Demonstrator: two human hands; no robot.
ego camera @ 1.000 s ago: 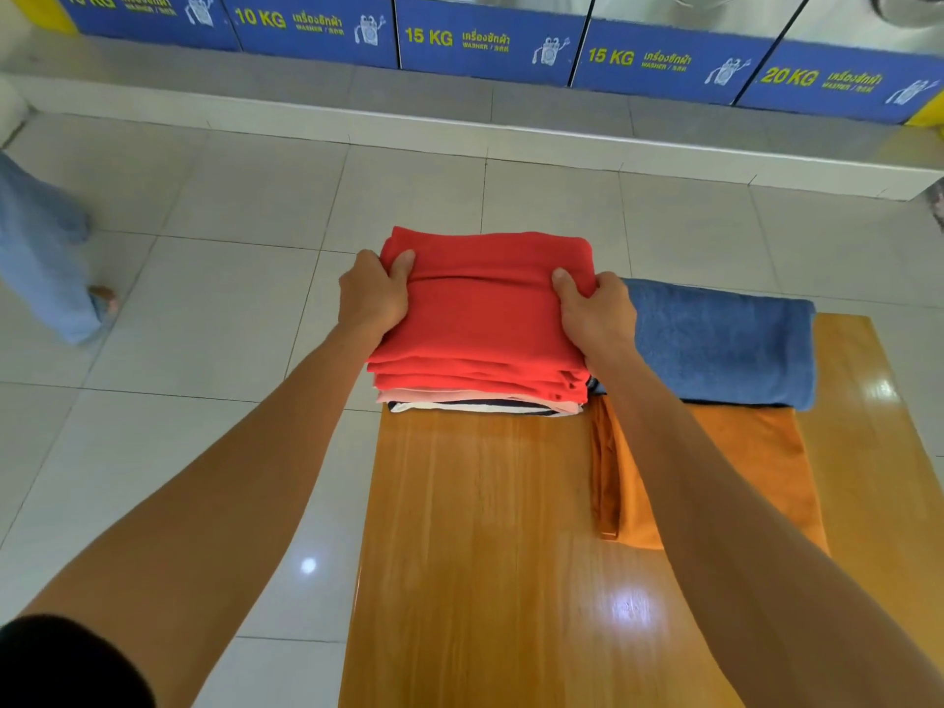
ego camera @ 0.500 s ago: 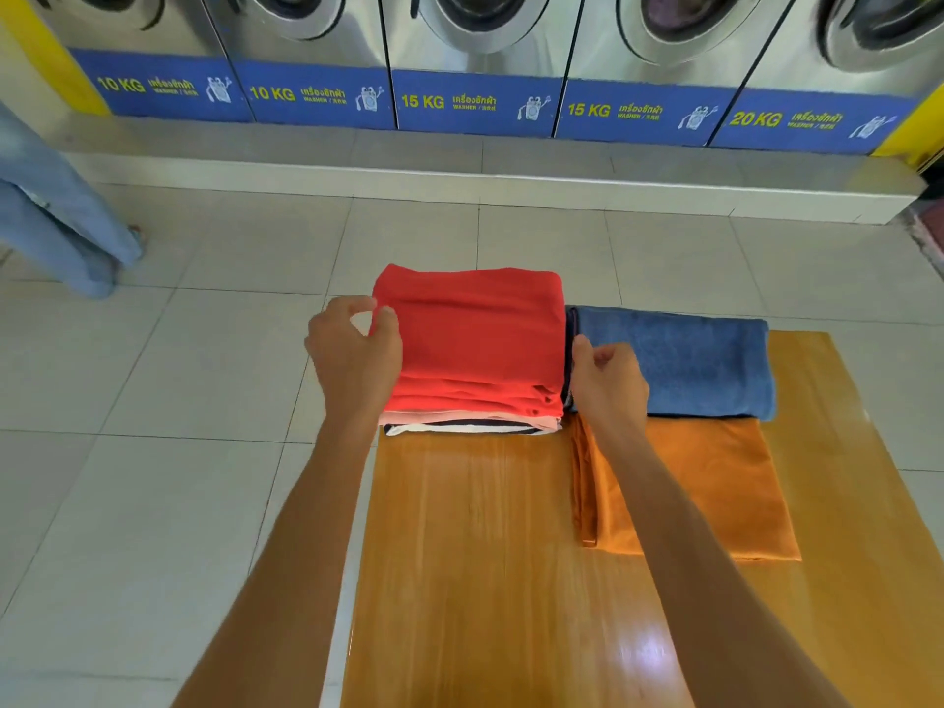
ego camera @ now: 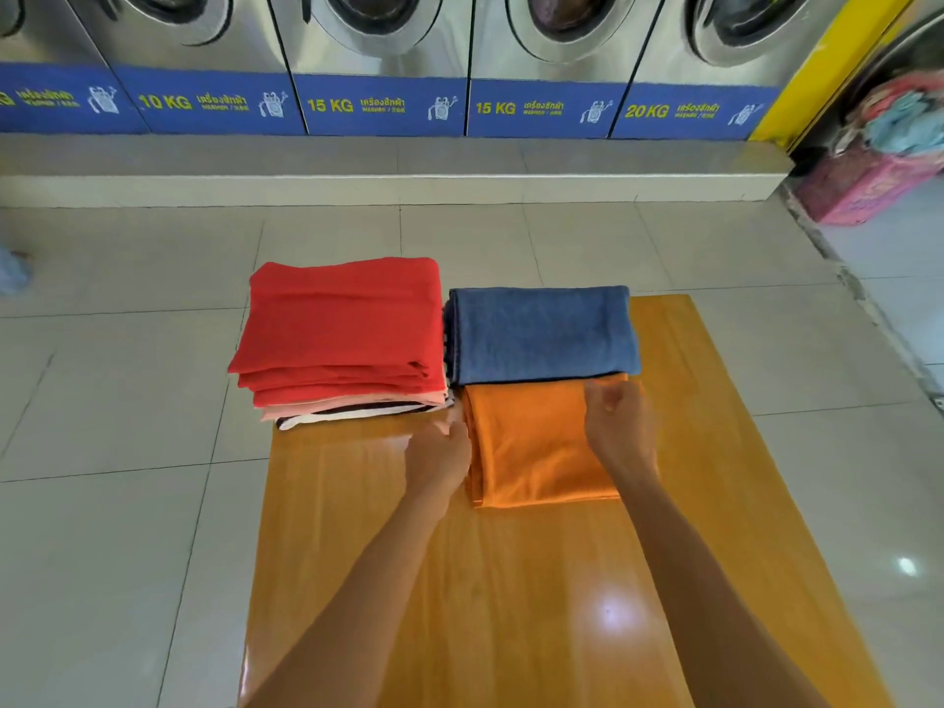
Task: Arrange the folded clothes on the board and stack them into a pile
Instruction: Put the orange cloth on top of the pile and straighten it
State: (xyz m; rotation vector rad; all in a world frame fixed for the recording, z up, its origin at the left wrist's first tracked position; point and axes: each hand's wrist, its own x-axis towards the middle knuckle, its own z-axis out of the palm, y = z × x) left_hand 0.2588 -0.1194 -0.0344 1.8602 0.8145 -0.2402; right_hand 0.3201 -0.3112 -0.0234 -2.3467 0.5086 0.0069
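Note:
A pile of folded clothes with a red garment [ego camera: 342, 324] on top sits at the far left corner of the wooden board [ego camera: 511, 605]. Under it show pink and striped layers. A folded blue cloth [ego camera: 541, 332] lies to its right. In front of the blue one lies a folded orange cloth [ego camera: 531, 447]. My left hand [ego camera: 439, 459] is at the orange cloth's left edge, blurred. My right hand [ego camera: 618, 424] rests on its right side with fingers curled, near the far right corner. Whether either hand grips the cloth is unclear.
A row of washing machines [ego camera: 378, 53] on a raised step [ego camera: 388, 171] stands beyond the tiled floor. A pink basket [ego camera: 868, 181] with clothes is at the far right. A person's foot [ego camera: 13, 270] shows at the left edge.
Both hands left the red pile and moved right and nearer, onto the orange cloth. The view tilted up, and the person at the left moved almost out of frame.

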